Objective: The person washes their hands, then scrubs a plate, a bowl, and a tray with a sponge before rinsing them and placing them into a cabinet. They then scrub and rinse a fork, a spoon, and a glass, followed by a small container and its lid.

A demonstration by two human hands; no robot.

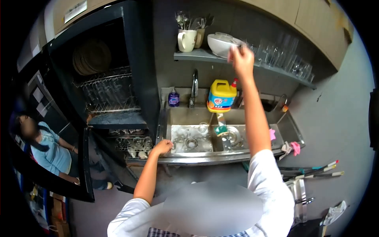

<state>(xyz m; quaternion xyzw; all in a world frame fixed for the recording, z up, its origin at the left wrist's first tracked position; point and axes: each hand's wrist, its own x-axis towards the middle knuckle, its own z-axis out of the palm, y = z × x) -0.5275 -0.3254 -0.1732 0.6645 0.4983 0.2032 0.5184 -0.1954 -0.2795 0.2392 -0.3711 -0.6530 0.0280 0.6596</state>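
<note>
My right hand (242,59) is raised at the shelf, in front of the right side of a white bowl (219,44). Its fingers are bent together, and what they hold, if anything, is too small to make out. Low on the left, my left hand (162,147) rests at the front rim of the steel sink (189,158), fingers curled, their contents hidden. Below the shelf, a yellow jug with a red pump (222,96) stands behind the divider, where a green sponge (221,130) lies. A clear glass (203,127) sits in the left basin.
Mugs of cutlery (187,40) and several glasses (276,53) line the shelf (195,55). A purple bottle (173,98) stands left of the faucet (194,89). At left are an open dish cabinet (140,59) and a person in blue (55,152). Pink cloths (295,148) hang at the right rim.
</note>
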